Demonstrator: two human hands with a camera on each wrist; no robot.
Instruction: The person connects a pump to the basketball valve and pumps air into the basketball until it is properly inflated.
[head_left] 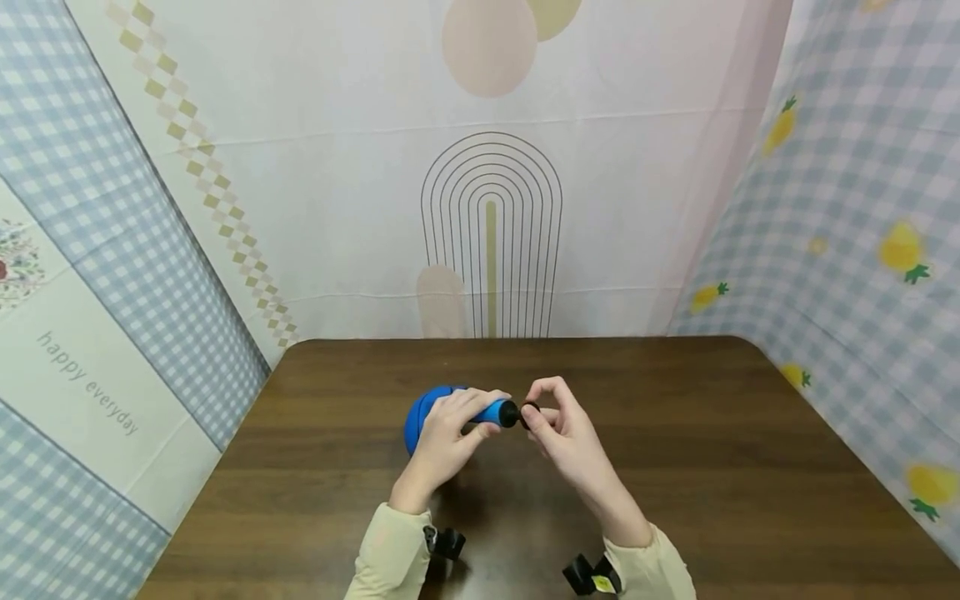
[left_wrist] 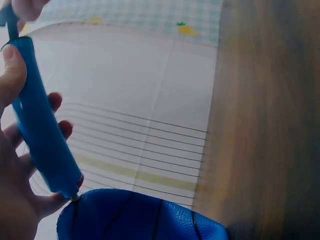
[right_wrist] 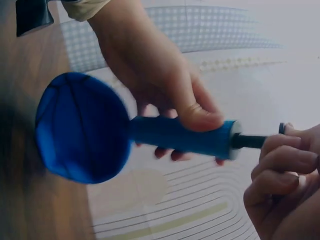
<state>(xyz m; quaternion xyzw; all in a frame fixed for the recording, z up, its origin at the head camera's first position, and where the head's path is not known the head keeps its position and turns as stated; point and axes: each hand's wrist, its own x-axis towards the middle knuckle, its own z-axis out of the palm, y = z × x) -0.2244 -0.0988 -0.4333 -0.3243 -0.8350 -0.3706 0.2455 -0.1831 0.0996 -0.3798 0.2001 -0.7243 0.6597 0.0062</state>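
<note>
A blue ball [head_left: 418,421] with black seam lines rests on the table to the left of my hands. Into it runs the nozzle end of a blue hand pump [left_wrist: 42,120], as the left wrist view shows. My left hand [head_left: 450,425] grips the pump's barrel, thumb along one side and fingers round the other. From the barrel's black end cap [head_left: 508,413] a short dark rod [right_wrist: 251,141] sticks out. My right hand [head_left: 568,429] holds the black handle [head_left: 530,409] at the rod's end between thumb and fingers. In the right wrist view the curled fingers partly hide that handle.
The brown wooden table [head_left: 315,500] has rounded far corners. Behind it hangs a pale printed cloth [head_left: 337,208], with checked cloths at both sides. Black wrist cameras [head_left: 450,543] sit by the light sleeves [head_left: 390,550].
</note>
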